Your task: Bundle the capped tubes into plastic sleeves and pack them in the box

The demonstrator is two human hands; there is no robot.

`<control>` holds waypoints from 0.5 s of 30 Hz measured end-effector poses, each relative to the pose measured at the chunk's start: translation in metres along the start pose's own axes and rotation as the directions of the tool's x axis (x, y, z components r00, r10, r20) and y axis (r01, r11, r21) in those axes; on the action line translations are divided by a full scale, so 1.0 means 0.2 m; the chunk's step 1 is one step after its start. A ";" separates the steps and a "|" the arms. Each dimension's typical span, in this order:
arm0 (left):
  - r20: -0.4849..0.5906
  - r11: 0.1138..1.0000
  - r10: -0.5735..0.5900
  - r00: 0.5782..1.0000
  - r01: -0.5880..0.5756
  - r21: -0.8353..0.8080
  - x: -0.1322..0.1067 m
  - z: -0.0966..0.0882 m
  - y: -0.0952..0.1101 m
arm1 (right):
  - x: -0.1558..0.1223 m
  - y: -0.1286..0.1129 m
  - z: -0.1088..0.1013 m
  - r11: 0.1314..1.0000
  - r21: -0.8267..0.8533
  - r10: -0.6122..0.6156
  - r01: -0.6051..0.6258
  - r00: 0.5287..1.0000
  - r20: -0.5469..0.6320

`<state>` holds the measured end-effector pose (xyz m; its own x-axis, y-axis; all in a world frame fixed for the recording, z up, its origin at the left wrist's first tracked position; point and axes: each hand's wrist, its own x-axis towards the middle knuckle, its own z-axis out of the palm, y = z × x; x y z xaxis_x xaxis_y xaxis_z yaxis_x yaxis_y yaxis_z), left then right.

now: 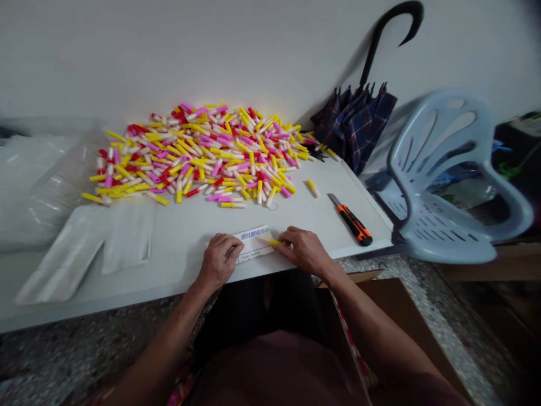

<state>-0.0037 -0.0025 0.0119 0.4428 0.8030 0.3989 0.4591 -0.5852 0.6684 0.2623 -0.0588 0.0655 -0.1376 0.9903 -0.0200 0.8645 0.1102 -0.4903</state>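
Note:
A white printed packet [252, 246] with blue characters lies near the table's front edge. The fingers of my left hand [220, 259] are closed on its left end. At the packet's right end, my right hand [308, 248] pinches a small yellow-and-white tube [276, 242], its pale tip pointing left over the packet. Behind both hands spreads a heap of small tubes [211, 152], whitish with yellow, red or pink ends. One yellow-ended tube [313, 188] lies apart to the right of the heap.
An orange and black utility knife [355, 224] lies on the table [291, 211] at the right, blade exposed. Flat clear bags [127, 234] and a large plastic bag [38, 186] are at left. A folded plaid umbrella [355, 121] leans behind. A chair [448, 225] stands at right.

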 end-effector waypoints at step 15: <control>-0.043 0.999 0.050 0.998 -0.050 0.001 0.00 0.07 0.00 | 0.19 -0.10 0.10 0.950 0.311 -0.110 0.035 0.967 0.229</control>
<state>0.0068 -0.0049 0.0033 0.4317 0.7771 0.4580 0.4370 -0.6244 0.6475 0.2304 -0.0248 0.0579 -0.3391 0.9262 -0.1648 0.6663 0.1128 -0.7371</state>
